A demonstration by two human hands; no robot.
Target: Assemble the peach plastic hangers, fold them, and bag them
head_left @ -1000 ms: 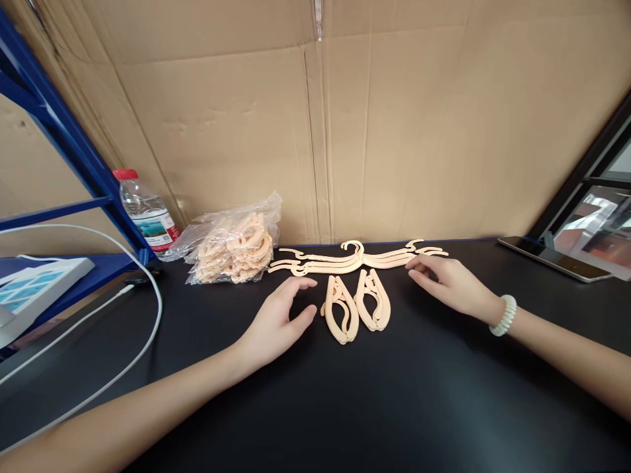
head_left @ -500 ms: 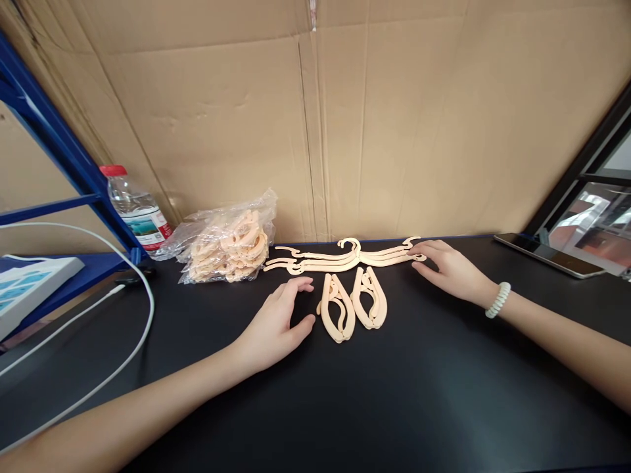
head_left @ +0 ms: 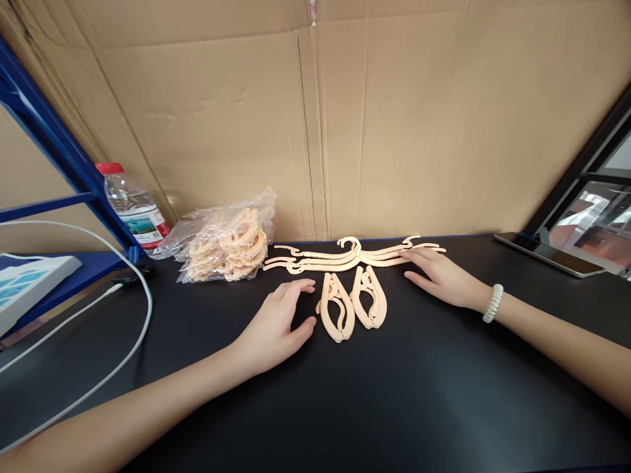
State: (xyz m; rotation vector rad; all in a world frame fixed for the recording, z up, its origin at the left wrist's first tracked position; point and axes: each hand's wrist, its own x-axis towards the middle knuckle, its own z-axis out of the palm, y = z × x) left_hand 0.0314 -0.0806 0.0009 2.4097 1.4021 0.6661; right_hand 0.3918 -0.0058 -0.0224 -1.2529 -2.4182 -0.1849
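Observation:
My left hand [head_left: 277, 323] rests on the black table [head_left: 345, 407], fingers apart and curved, holding nothing, just left of two folded peach plastic hangers [head_left: 351, 306]. My right hand [head_left: 438, 276], with a white bead bracelet at the wrist, lies flat and open. Its fingertips touch the right arm of a small stack of unfolded peach hangers [head_left: 345, 257] lying along the back of the table.
A clear bag of folded hangers [head_left: 227, 244] and a water bottle [head_left: 132, 207] stand at the back left by a blue shelf frame [head_left: 59, 151]. A white cable [head_left: 113, 341] loops on the left. A tablet [head_left: 552, 257] lies at the right. Cardboard forms the back wall.
My right hand slid a little left along the unfolded hangers' right arm, whose tip now shows again. My left hand stays beside the folded hangers.

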